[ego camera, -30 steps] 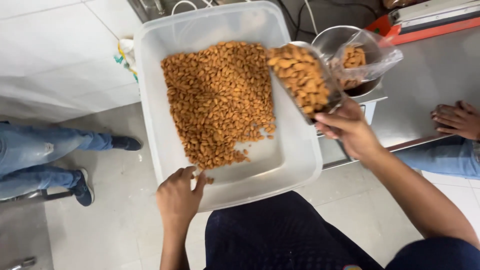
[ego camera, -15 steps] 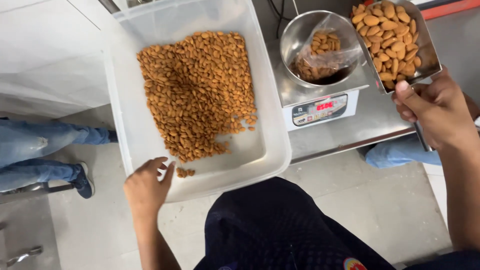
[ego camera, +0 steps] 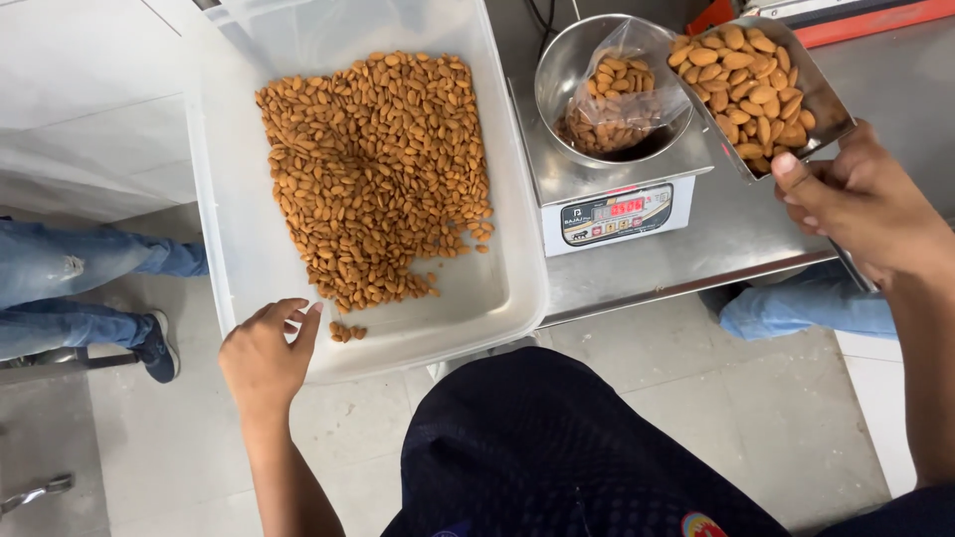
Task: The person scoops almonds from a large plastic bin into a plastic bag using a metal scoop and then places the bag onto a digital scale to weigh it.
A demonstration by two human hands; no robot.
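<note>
Almond scoop held loaded beside the scale bowl.

Right hand fingers closed on the scoop handle, right of the bowl; bagged almonds sit inside. Left hand, fingers loose and empty, rests on the tub rim, left of the bowl. Step judged: filling to weight; next calls for a measured tip.

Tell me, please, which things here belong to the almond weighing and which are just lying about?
In use: metal scoop in right hand; bagged almonds in steel bowl; scale; plastic tub under left hand.
Lying about: red-edged device; cables.
</note>
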